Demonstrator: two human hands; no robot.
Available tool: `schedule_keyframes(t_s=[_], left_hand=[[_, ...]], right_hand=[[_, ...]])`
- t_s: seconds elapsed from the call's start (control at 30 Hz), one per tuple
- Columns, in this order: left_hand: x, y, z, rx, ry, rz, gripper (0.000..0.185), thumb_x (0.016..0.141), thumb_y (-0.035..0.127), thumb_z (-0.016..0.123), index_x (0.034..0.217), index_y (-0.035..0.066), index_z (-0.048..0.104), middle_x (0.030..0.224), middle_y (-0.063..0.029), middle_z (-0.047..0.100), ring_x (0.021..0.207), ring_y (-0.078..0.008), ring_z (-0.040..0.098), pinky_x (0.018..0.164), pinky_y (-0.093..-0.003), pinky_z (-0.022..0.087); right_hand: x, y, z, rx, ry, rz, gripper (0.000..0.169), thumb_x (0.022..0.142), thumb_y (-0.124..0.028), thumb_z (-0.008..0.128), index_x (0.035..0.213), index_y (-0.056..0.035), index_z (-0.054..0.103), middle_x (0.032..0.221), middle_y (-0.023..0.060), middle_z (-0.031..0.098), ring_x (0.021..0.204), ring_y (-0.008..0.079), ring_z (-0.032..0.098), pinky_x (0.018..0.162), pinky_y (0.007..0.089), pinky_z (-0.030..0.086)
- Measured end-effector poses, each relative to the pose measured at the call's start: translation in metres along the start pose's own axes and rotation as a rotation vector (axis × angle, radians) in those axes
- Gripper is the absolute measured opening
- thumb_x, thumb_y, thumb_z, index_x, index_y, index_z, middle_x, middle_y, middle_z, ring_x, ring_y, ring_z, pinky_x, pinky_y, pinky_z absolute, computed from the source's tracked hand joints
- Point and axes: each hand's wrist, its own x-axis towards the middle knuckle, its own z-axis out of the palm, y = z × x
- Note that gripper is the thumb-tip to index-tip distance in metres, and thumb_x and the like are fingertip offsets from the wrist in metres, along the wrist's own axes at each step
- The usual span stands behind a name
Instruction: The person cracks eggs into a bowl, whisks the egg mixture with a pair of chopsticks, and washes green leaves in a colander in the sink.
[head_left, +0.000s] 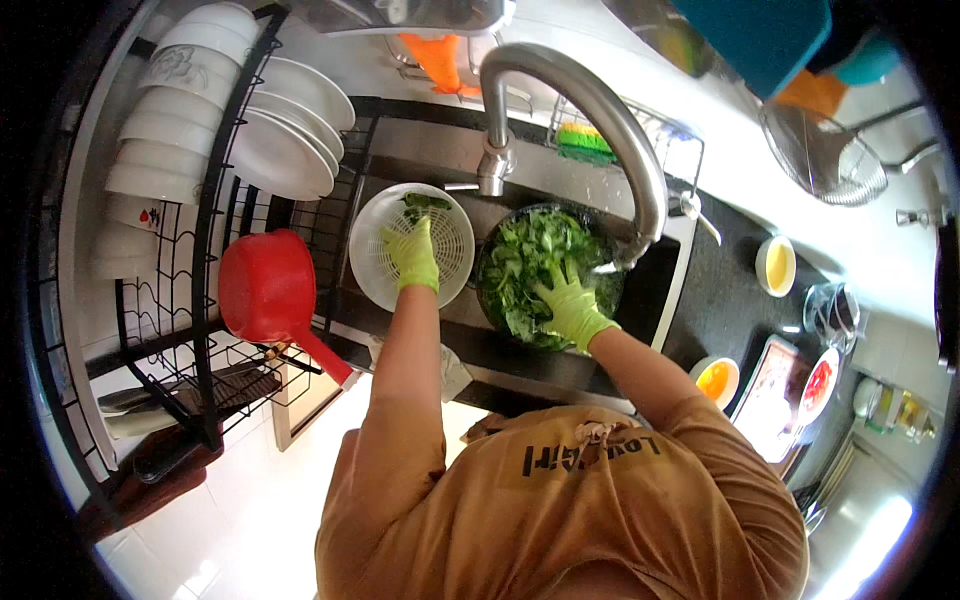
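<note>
My left hand, in a yellow-green glove, is over a white plastic colander in the sink. Its thumb stands apart from the fingers, and a few green leaves lie just past the fingertips. My right hand, gloved alike, rests with fingers spread on a heap of leafy greens. These greens fill a round, dark-looking bowl beside the colander. Above the bowl's right side arches a steel faucet, its spout end close to the greens. Leaves partly cover my right fingertips.
Left of the sink, a black wire dish rack holds stacked bowls, white plates and a red ladle-like scoop. A sponge sits behind the faucet. Small bowls and a tray stand on the right counter.
</note>
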Motion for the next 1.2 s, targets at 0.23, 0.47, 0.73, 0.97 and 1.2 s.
schedule_keyframes(t_s=[0.23, 0.47, 0.73, 0.97, 1.2], left_hand=[[0.049, 0.001, 0.091, -0.359, 0.080, -0.173, 0.064, 0.075, 0.016, 0.073, 0.131, 0.001, 0.048, 0.121, -0.0174, 0.059, 0.109, -0.0302, 0.060, 0.090, -0.0388, 0.051], [0.054, -0.008, 0.069, -0.823, -0.163, -0.192, 0.015, 0.080, -0.003, 0.065, 0.092, 0.003, 0.058, 0.087, -0.0056, 0.061, 0.070, -0.0134, 0.058, 0.063, -0.0266, 0.050], [-0.096, 0.063, -0.039, -0.252, -0.470, 0.244, 0.030, 0.077, 0.007, 0.075, 0.103, 0.003, 0.061, 0.092, -0.0056, 0.067, 0.090, -0.0156, 0.062, 0.075, -0.0273, 0.051], [-0.068, 0.035, -0.004, -0.066, -0.266, 0.346, 0.049, 0.079, 0.006, 0.062, 0.127, 0.000, 0.053, 0.118, -0.0183, 0.062, 0.096, -0.0298, 0.065, 0.089, -0.0385, 0.049], [0.034, 0.015, 0.072, -0.064, -0.119, -0.004, 0.041, 0.081, 0.013, 0.065, 0.119, -0.003, 0.059, 0.119, -0.0200, 0.063, 0.109, -0.0345, 0.060, 0.094, -0.0402, 0.046]], right_hand=[[0.007, 0.008, 0.007, 0.019, -0.106, -0.056, 0.080, 0.081, -0.063, 0.063, 0.145, -0.0192, 0.043, 0.142, 0.0156, 0.047, 0.130, 0.0350, 0.045, 0.100, 0.0604, 0.039], [-0.006, 0.017, 0.019, 0.156, 0.185, -0.144, 0.073, 0.077, -0.050, 0.071, 0.140, -0.0215, 0.048, 0.137, 0.0226, 0.046, 0.128, 0.0461, 0.041, 0.101, 0.0598, 0.036], [-0.042, 0.024, 0.018, 0.349, 0.381, -0.177, 0.076, 0.077, -0.045, 0.074, 0.144, -0.0220, 0.044, 0.152, 0.0256, 0.030, 0.140, 0.0466, 0.027, 0.111, 0.0562, 0.026], [-0.070, 0.030, 0.021, 0.413, 0.597, -0.209, 0.069, 0.078, -0.034, 0.076, 0.139, -0.0142, 0.049, 0.142, 0.0291, 0.041, 0.131, 0.0488, 0.039, 0.107, 0.0501, 0.035], [-0.079, 0.027, 0.018, 0.399, 0.637, -0.216, 0.061, 0.078, -0.028, 0.075, 0.132, -0.0096, 0.054, 0.135, 0.0287, 0.049, 0.126, 0.0471, 0.045, 0.105, 0.0495, 0.039]])
